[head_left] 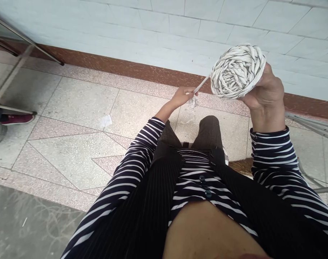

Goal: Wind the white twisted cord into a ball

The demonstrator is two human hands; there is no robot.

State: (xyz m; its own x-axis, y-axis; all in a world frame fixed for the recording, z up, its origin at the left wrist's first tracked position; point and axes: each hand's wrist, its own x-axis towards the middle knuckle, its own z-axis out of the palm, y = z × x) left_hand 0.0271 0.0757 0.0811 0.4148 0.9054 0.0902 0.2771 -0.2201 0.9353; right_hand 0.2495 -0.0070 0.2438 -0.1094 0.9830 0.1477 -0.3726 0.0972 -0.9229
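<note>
A large ball of white yarn (236, 72) with dark flecks is held up in my right hand (268, 88), whose fingers wrap round its far right side and are partly hidden behind it. From the ball's left side a taut strand (203, 84) runs down to my left hand (184, 96). The fingers of my left hand are pinched on that strand. Just below those fingertips, a small loose tangle of pale yarn (193, 102) shows against the floor; whether it hangs or lies there I cannot tell.
A white tiled wall (153, 32) with a brown skirting rises ahead. On the speckled tile floor (80, 97) lies a white scrap of paper (106, 121). Metal furniture legs (49, 54) stand at the left, near a person's dark red shoe (18, 119). Metal bars (312, 124) show at the right.
</note>
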